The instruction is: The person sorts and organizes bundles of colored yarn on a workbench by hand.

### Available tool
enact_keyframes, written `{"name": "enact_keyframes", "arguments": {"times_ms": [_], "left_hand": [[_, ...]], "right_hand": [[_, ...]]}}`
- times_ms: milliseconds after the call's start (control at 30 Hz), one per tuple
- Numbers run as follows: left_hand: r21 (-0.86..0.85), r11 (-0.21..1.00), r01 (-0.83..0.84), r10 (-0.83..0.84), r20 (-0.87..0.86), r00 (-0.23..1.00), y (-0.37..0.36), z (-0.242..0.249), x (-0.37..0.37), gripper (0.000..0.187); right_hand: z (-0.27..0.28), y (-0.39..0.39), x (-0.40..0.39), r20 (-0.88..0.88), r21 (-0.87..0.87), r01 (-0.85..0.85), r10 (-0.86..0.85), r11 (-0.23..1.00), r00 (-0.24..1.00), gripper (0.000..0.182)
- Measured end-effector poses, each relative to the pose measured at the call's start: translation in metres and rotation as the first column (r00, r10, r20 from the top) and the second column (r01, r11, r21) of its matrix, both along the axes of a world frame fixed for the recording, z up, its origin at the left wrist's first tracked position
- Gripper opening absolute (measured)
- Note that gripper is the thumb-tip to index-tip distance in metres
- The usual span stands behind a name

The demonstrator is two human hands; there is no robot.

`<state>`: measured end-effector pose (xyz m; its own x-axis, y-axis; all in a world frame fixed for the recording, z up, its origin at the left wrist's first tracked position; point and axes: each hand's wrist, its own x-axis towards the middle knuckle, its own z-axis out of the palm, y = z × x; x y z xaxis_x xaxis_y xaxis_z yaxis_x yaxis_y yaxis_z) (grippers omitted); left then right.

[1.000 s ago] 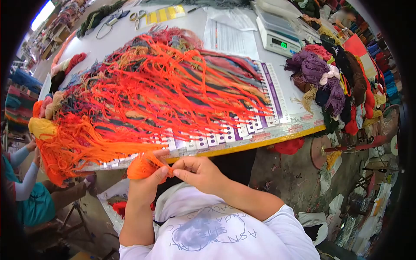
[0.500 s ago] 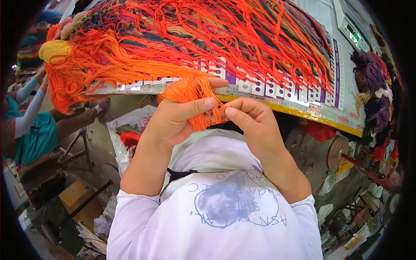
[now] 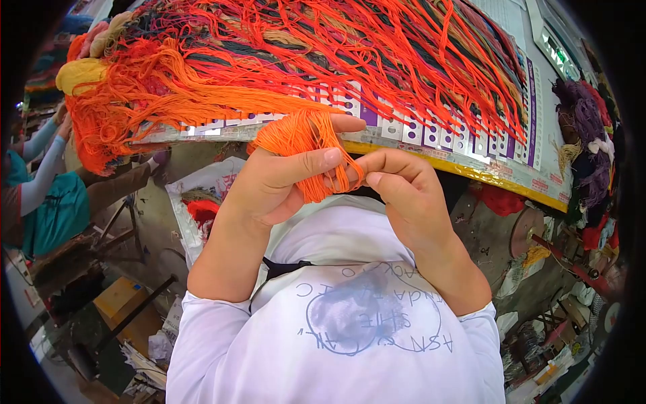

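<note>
A loose bundle of orange thread [image 3: 296,138] is wound about my left hand [image 3: 286,178], whose thumb presses on it while the index finger points right. My right hand [image 3: 397,178], just to the right, pinches a few orange strands between thumb and bent index finger. Those strands run from the bundle to the fingertips. Behind the hands, long orange strands [image 3: 215,101] lie over the table's front part, beside red threads [image 3: 377,60] laid across punched white and purple cards [image 3: 410,129].
A yellow-taped table edge [image 3: 471,176] runs beyond my hands. A yellow yarn ball [image 3: 81,76] sits far left, near a person in teal [image 3: 57,209]. Purple yarn [image 3: 589,135] hangs at the right, below a device with a lit display [image 3: 555,50]. A cardboard box [image 3: 124,303] stands lower left.
My right hand has moved slightly right, away from the left one, and the strands at its fingertips now form a wider loop. The bundle stays around my left hand.
</note>
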<state>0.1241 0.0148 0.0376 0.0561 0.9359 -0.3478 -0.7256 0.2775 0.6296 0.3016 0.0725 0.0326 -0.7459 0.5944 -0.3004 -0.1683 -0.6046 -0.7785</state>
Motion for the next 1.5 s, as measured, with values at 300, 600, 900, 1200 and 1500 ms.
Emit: {"name": "enact_keyframes", "arguments": {"times_ms": [300, 600, 900, 1200, 1500], "left_hand": [[0.019, 1.0, 0.009, -0.007, -0.099, 0.995, 0.002, 0.005, 0.004, 0.042], [-0.047, 0.999, -0.027, 0.022, -0.118, 0.993, 0.0, 0.004, 0.005, 0.042], [-0.036, 0.999, -0.021, 0.019, -0.076, 0.997, -0.001, -0.001, 0.003, 0.043], [-0.03, 0.999, -0.017, 0.016, -0.009, 1.0, -0.002, 0.001, 0.002, 0.038], [-0.028, 1.0, -0.003, 0.003, 0.009, 1.0, -0.001, 0.002, 0.006, 0.037]], "right_hand": [[0.0, 0.0, -0.001, 0.066, -0.012, 0.025, -0.024, 1.0, 0.998, 0.013], [-0.001, -0.003, -0.004, 0.13, 0.113, 0.007, -0.022, 0.994, 0.991, 0.009], [-0.002, -0.004, -0.004, 0.04, 0.064, 0.013, -0.015, 0.998, 0.999, 0.007], [0.0, -0.004, -0.006, 0.011, -0.015, 0.026, -0.026, 1.0, 1.0, 0.006], [-0.005, -0.006, -0.007, 0.004, -0.027, 0.083, -0.082, 0.996, 0.997, 0.009]]}}
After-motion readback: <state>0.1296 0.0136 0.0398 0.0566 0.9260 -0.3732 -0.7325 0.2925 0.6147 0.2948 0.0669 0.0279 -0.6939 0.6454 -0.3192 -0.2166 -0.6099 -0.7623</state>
